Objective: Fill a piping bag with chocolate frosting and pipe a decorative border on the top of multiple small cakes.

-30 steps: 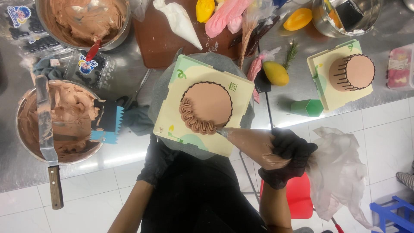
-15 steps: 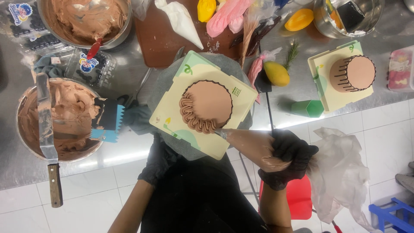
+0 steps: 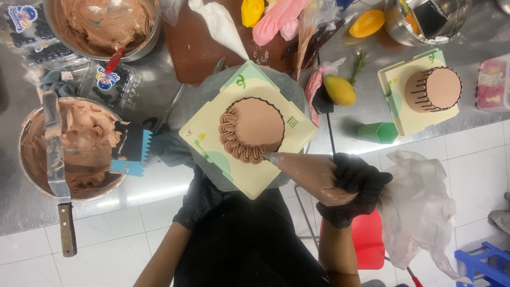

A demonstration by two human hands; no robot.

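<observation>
Bright, even overhead light. Glare streaks the steel counter [image 3: 133,188] left of the left hand [image 3: 199,204]; soft shadows fall beneath the right hand [image 3: 353,186]. Focus is sharp, with slight wide-angle bending at the edges.

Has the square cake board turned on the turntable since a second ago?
Yes. The cake board has rotated clockwise: its top corner, which pointed toward the white piping bag, now sits further right, nearer the mango, which lies unmoved.

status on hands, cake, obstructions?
Right hand grips piping bag, tip at cake rim. Left hand on turntable edge. Nothing blocking.
</observation>
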